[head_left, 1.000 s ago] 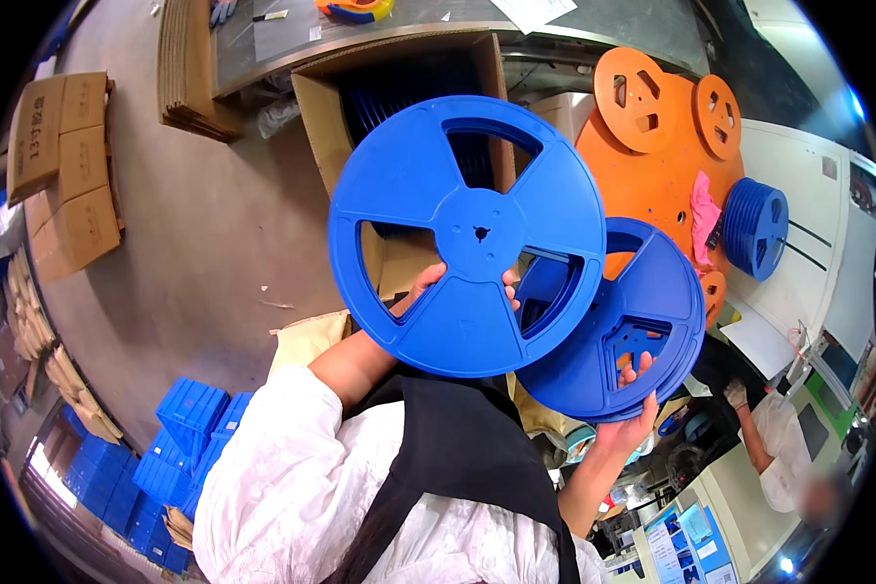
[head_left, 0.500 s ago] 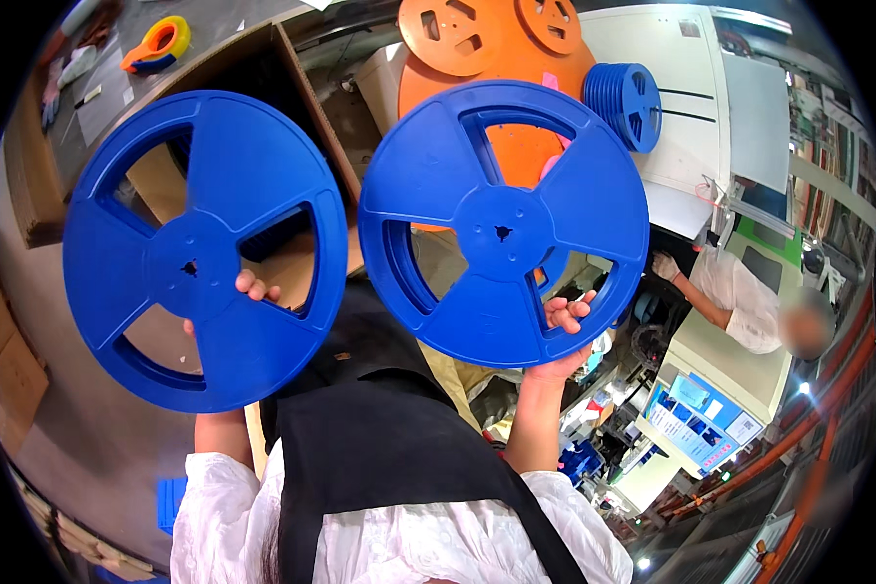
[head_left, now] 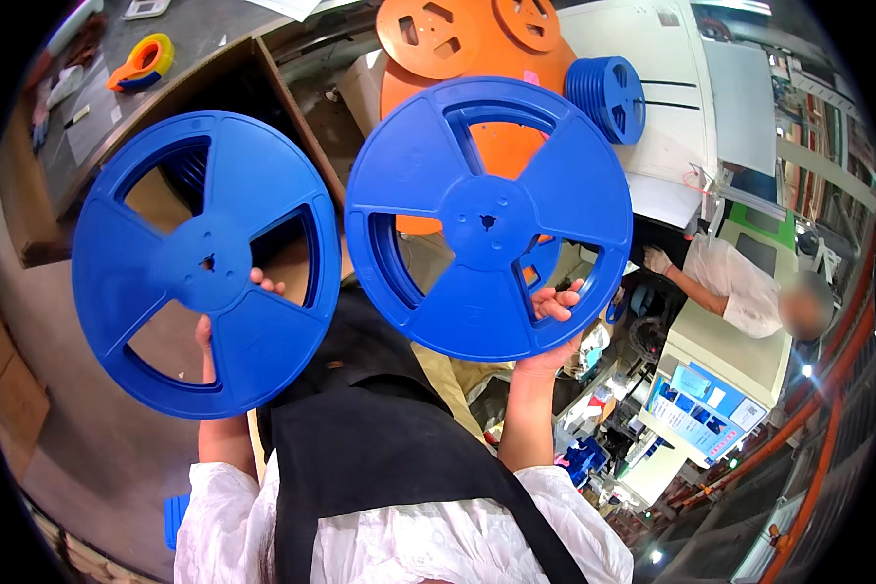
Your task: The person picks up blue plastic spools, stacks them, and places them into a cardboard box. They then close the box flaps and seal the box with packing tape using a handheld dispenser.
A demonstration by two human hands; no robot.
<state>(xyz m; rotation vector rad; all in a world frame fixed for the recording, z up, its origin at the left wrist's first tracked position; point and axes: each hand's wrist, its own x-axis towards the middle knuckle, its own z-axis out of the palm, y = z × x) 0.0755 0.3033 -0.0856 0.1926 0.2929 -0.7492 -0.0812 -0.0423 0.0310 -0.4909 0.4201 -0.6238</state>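
Note:
Two large blue plastic reels stand in front of me, side by side. The left reel (head_left: 253, 336) is in my left hand (head_left: 267, 281); fingers curl through a window near the hub and the thumb shows in another window. My right hand (head_left: 555, 304) grips the right reel (head_left: 409, 165) low on its right side, fingers through a window and palm beneath the rim. Through that reel's openings more blue edges show, but I cannot tell how many layers it has. Both palms are partly hidden by the reels.
Behind the left reel is an open cardboard box (head_left: 284, 97) with dark blue reels inside. A tape roll (head_left: 144, 61) lies on the grey table. Orange reels (head_left: 430, 37) and a stack of small blue reels (head_left: 608, 97) stand farther back. A co-worker (head_left: 735, 282) is at the right.
The left reel has shifted slightly right and turned a little, showing more of my left thumb. The right reel and the background have slid slightly left in view.

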